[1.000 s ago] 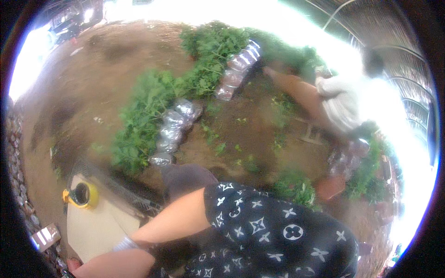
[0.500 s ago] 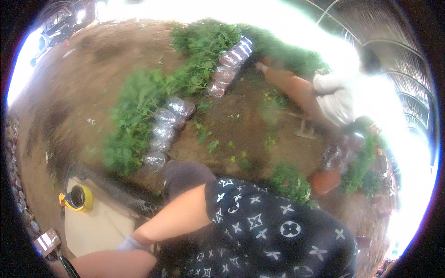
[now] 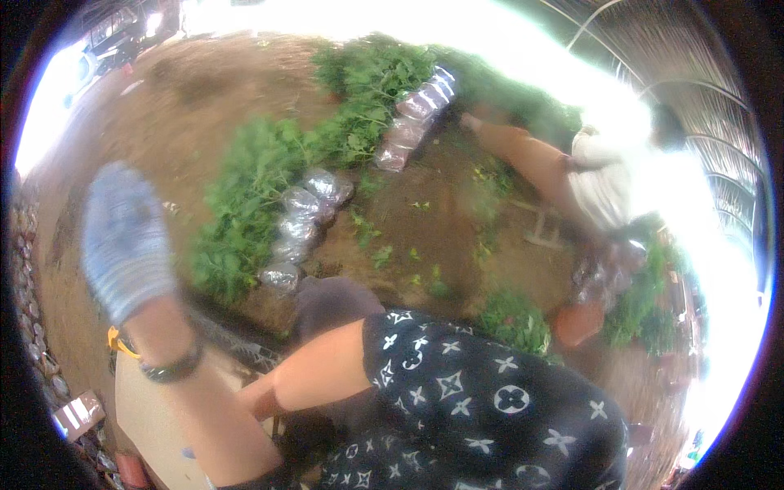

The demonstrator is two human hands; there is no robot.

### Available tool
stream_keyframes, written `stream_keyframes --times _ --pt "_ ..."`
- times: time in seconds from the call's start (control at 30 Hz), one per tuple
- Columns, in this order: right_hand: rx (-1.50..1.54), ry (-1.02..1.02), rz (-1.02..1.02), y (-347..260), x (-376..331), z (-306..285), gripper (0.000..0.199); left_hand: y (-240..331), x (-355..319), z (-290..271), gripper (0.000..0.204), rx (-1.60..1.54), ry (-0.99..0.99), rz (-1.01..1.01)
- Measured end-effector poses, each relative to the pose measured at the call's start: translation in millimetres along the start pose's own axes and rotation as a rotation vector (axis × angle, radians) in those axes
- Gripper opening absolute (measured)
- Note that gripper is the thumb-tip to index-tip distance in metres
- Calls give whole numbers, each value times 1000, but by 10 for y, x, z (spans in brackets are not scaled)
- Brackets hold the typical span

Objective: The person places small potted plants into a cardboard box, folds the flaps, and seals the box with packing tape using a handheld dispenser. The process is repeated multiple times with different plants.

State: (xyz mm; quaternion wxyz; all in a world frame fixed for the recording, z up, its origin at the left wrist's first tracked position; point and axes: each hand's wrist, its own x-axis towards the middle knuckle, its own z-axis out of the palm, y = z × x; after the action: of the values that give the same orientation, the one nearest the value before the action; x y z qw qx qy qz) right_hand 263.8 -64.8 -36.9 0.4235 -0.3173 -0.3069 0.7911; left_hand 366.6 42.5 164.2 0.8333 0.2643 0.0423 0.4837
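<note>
My left hand (image 3: 126, 237), in a pale blue knit glove, is raised at the left above a cream board (image 3: 147, 400). It is blurred, so its finger pose is unclear, and nothing shows in it. A dark band (image 3: 173, 365) circles that wrist. Behind the wrist shows part of a yellow-orange object (image 3: 122, 343), mostly covered. My right forearm (image 3: 322, 371), from a black sleeve with white motifs (image 3: 490, 384), reaches left toward the board. It passes behind my left forearm, which hides most of my right hand; a small blue patch (image 3: 189, 452) may be its glove.
Leafy green plants (image 3: 253, 188) lie on brown soil beside plastic-wrapped bundles (image 3: 300, 229) and further bundles (image 3: 408, 126). At the right, another person (image 3: 604, 180) in a white top bends near more wrapped bundles (image 3: 604, 269). A small carton (image 3: 80, 415) sits at the lower left.
My left hand has come up into view from the lower left and now covers most of the yellow object. My right forearm has barely shifted. The whole view has moved slightly.
</note>
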Motion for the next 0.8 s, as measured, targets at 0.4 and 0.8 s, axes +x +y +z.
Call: stream_keyframes --times 0.4,0.8 --pt "-3 12 -13 -26 -41 -18 30 -361 -138 422 43 94 7 53" --pt "-29 -6 -24 -34 27 14 31 -79 286 -97 40 -455 -525 -257"
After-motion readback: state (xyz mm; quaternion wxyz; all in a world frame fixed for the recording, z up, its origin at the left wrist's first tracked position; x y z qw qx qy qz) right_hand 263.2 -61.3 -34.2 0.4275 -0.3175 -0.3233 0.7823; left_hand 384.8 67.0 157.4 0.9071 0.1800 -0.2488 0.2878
